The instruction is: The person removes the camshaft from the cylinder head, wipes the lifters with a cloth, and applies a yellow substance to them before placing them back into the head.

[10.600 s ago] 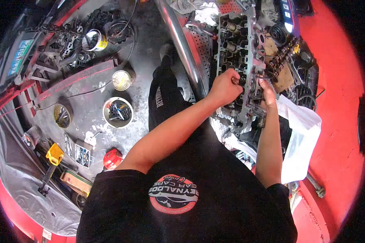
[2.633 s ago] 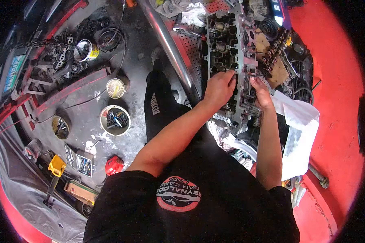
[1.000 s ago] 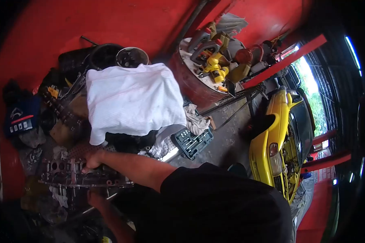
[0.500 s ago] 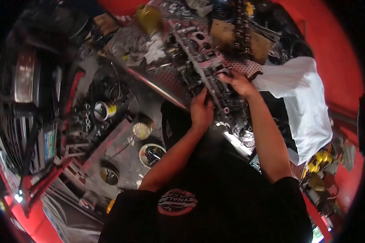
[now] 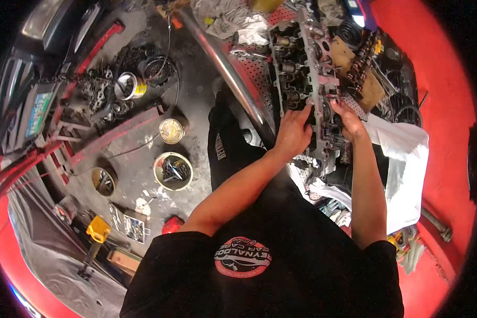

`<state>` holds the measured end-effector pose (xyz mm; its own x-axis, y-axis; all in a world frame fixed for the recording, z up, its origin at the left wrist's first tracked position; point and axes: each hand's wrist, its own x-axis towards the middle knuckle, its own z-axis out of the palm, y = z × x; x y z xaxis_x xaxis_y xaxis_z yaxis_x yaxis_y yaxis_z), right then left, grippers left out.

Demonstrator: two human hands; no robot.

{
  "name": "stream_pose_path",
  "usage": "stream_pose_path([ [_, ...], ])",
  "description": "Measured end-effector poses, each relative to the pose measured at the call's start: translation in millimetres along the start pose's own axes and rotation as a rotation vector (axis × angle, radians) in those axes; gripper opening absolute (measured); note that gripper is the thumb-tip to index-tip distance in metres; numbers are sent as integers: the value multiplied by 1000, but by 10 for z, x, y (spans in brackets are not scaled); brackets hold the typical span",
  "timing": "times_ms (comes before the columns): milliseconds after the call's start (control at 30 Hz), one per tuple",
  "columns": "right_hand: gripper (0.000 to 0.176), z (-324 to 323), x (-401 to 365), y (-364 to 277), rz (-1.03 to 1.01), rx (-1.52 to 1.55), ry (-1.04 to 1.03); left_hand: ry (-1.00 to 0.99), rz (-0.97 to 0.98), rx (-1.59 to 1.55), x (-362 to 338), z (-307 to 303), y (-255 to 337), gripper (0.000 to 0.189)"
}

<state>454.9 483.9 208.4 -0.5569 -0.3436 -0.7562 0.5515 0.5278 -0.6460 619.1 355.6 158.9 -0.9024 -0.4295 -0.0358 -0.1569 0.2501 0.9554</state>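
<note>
A long metal engine cylinder head (image 5: 314, 63) lies lengthwise in front of me on a red perforated surface (image 5: 253, 73), its valve-train side with round bores facing up. My left hand (image 5: 294, 130) is on its near left side, fingers curled over the edge by the bores. On the right side, my right hand (image 5: 347, 120) grips the casting, thumb on top; its other fingertips are partly hidden. A camshaft (image 5: 363, 66) rests on brown cardboard (image 5: 373, 91) to the right of the cylinder head.
A shiny metal bar (image 5: 225, 66) runs along the bench's left side. White cloth (image 5: 403, 169) drapes at the right. On the floor stand a bucket of small parts (image 5: 173, 171), a tin (image 5: 171, 131) and a white container (image 5: 128, 86). A red frame (image 5: 116, 135) lies farther left.
My view has turned, so the cylinder head shows farther right and more upright in the picture. Both hands stay on it, the left one now farther over its left edge.
</note>
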Motion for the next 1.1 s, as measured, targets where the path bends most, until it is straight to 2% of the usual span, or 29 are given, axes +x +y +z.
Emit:
stream_pose_path([
  [133, 58, -157, 178, 174, -47, 8, -21, -96, -32, 27, 50, -72, 36, 66],
  [167, 71, -163, 152, 141, -3, -39, -56, -120, -50, 35, 64, -73, 35, 66],
  [267, 79, -142, 123, 116, 26, -105, 29, -153, -74, 60, 102, -35, -8, 64],
  [367, 82, -141, 104, 73, 106, -106, 19, -191, -93, 26, 139, -11, -98, 62],
  [467, 84, -175, 137, 121, 120, -154, 117, -193, -90, 1, 167, -9, -109, 61],
  [533, 78, -236, 183, 163, 110, -77, 21, -162, -82, -20, 104, -5, -95, 61],
  [600, 73, 7, -7, -43, 122, 6, -27, -102, -64, -53, 55, -39, -69, 62],
  [700, 62, -64, 72, 32, 98, 29, -3, 11, -26, -149, -7, -47, -81, 60],
  [900, 59, -130, 103, -26, 133, 16, -46, 48, -12, -25, -43, -50, -43, 62],
  [1100, 61, -144, 152, 96, 33, -20, 27, -15, -85, -116, -31, -93, -33, 65],
])
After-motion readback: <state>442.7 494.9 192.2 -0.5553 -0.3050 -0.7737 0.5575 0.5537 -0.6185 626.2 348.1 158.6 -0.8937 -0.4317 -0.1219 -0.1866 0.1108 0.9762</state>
